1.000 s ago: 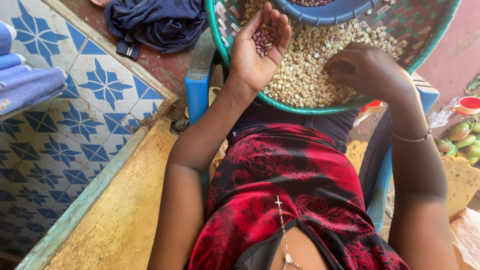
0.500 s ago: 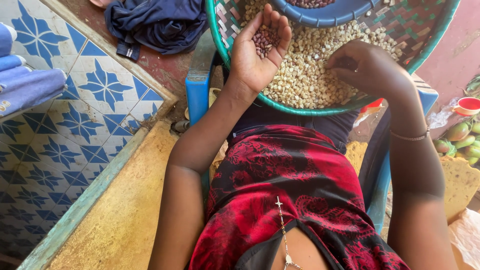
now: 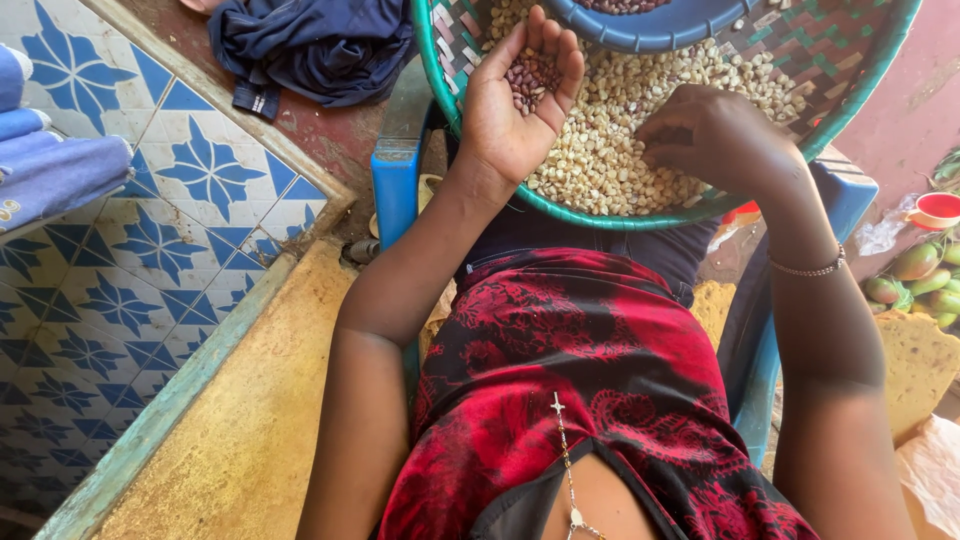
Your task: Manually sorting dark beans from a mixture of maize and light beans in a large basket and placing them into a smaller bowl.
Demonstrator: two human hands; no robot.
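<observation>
A green woven basket [image 3: 436, 70] rests on my lap, holding a heap of pale kernels [image 3: 610, 150]. My left hand [image 3: 520, 105] is raised palm up over its near rim, cupping a small pile of dark red beans [image 3: 533, 76]. My right hand [image 3: 720, 135] lies palm down on the pale kernels, its fingers curled and pinching among them; what they hold is hidden. A blue bowl [image 3: 650, 25] with dark beans sits at the far side of the basket.
A blue stool edge [image 3: 392, 185] shows under the basket. Blue-and-white tiles [image 3: 130, 230] and a yellow ledge [image 3: 250, 420] lie to the left. Dark cloth [image 3: 310, 45] lies at the top. Green fruit [image 3: 920, 275] and a red cup [image 3: 935, 210] sit at the right.
My right hand's fingers have shifted slightly among the kernels. The left hand keeps its cupped beans in the same place.
</observation>
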